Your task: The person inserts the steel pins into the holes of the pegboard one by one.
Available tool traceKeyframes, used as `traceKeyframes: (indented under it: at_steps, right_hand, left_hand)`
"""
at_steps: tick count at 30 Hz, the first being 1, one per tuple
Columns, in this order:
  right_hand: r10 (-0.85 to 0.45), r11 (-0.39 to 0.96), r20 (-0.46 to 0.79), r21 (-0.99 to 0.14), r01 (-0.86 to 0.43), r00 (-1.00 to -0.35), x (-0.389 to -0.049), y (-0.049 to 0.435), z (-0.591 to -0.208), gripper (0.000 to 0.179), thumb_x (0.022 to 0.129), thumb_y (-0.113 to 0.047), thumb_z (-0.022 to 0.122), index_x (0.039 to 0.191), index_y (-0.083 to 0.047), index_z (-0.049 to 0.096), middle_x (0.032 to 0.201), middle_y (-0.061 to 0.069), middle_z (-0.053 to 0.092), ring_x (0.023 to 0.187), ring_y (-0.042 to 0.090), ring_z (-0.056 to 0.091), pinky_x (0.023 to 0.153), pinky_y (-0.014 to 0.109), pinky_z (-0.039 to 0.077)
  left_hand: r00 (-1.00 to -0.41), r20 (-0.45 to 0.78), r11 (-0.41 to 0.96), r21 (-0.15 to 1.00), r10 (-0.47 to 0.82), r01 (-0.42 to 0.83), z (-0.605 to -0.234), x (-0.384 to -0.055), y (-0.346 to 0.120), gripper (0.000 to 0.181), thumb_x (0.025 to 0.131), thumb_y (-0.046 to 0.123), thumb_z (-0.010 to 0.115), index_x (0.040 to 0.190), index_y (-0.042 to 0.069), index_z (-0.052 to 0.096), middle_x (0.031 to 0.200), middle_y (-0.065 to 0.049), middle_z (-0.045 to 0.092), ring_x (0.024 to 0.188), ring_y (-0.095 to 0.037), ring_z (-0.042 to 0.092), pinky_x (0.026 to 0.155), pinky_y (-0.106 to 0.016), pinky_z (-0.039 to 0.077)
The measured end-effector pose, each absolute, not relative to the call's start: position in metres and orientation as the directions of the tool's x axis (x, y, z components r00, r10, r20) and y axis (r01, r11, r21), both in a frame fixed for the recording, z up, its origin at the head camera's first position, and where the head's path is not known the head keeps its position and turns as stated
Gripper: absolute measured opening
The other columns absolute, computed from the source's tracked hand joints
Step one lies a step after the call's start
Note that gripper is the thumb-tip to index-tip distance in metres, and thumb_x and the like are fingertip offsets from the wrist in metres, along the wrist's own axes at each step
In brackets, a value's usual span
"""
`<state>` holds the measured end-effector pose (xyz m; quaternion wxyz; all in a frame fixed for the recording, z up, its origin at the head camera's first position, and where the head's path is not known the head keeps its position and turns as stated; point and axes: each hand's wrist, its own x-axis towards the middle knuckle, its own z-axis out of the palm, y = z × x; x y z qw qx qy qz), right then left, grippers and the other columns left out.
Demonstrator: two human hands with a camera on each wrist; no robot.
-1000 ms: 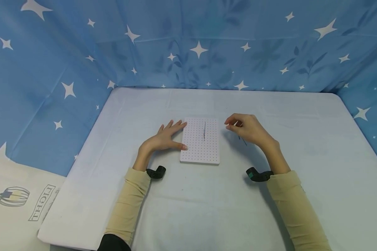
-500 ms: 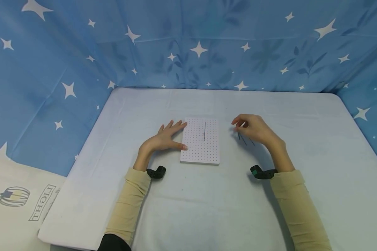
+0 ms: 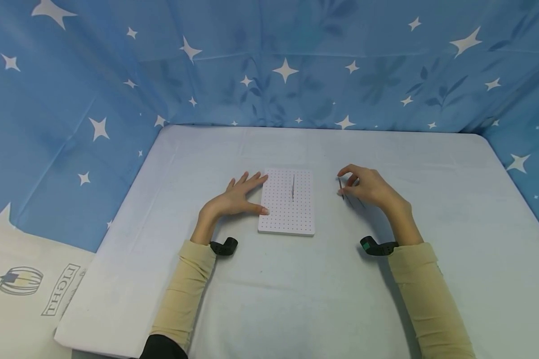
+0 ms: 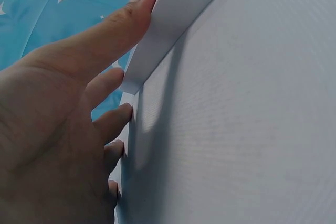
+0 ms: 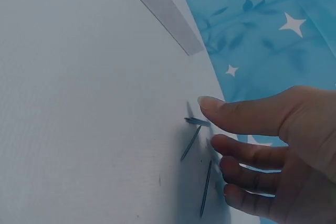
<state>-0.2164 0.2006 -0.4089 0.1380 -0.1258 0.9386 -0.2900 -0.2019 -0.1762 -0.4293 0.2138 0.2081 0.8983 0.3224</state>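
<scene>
A white pegboard (image 3: 286, 219) with rows of small holes lies on the table; thin dark metal pins (image 3: 293, 188) stand in it. My left hand (image 3: 232, 200) rests against the board's left side, fingers spread; its thumb (image 4: 139, 17) touches the board's edge (image 4: 152, 40) in the left wrist view. To the right of the board, my right hand (image 3: 369, 187) hovers low, thumb and index finger apart around a loose pin (image 3: 340, 187). In the right wrist view that pin (image 5: 196, 121) is close to the thumb tip; contact is unclear. Two more pins (image 5: 206, 188) lie under the fingers.
A white cloth covers the table (image 3: 269, 299). Blue star-patterned curtain (image 3: 287, 99) hangs along the back and sides. Black wrist cameras (image 3: 224, 247) sit on both wrists.
My right hand has moved right, away from the board, to the loose pins. Its thumb and index finger have spread apart. The left hand and board have stayed put.
</scene>
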Motion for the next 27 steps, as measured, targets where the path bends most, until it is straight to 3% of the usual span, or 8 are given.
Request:
traceKeyframes:
  at_steps: [18,27]
  right_hand:
    - [-0.327,0.819,-0.233,-0.553,-0.152,-0.916,-0.221,0.206,-0.418,0.058,0.097,-0.023,0.074,0.148,-0.007,0.05,0.116,0.024,0.064,0.092,0.032,0.057,0.074,0.038,0.047]
    - [-0.343,0.813,-0.223,-0.558,-0.169,-0.912,-0.223,0.208,-0.421,0.054,0.097,-0.023,0.074,0.145,-0.008,0.054,0.114,0.022,0.063,0.09,0.03,0.055,0.071,0.036,0.046]
  left_hand:
    - [-0.821,-0.256,0.711,0.662,0.51,0.235,-0.431,-0.203,-0.177,0.102,0.086,0.045,0.081,0.167,0.027,0.02,0.175,-0.002,0.007,0.161,-0.027,-0.01,0.127,-0.054,-0.013]
    - [-0.822,-0.26,0.713,0.663,0.507,0.23,-0.43,-0.203,-0.177,0.102,0.086,0.045,0.081,0.167,0.027,0.02,0.175,-0.002,0.007,0.161,-0.027,-0.01,0.127,-0.054,-0.013]
